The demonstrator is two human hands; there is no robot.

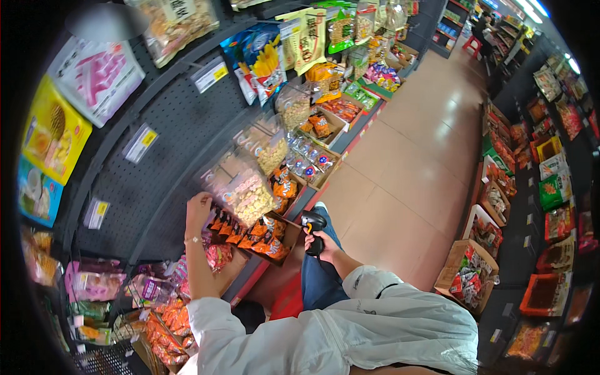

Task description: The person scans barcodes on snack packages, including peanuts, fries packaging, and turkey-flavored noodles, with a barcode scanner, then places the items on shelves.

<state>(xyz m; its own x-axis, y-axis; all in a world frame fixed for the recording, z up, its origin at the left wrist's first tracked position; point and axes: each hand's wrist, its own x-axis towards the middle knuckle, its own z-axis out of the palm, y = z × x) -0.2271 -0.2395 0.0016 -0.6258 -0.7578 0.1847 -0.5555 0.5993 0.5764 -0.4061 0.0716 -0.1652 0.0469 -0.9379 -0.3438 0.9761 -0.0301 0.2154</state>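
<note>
My left hand [199, 207] reaches to the shelf on the left, its fingers curled at the side edge of a clear plastic bag of pale puffed snacks [249, 195]. The bag hangs tilted above a carton of small orange-and-black snack packets [253, 239]. Part of those fingers is hidden by the bag. In my right hand [319, 242] is a black handheld barcode scanner [314, 220], gripped by its handle over my leg. Behind the tilted bag hangs a similar clear bag [270, 149].
A dark perforated shelf panel [181, 119] carries hanging snack bags and price tags. Cartons of packets, including a box of clear wrapped ones [312, 161], line the shelf edge. To the right runs a tiled aisle [406, 162]; beyond it is another stocked shelf. A red stool [473, 45] stands far off near a person.
</note>
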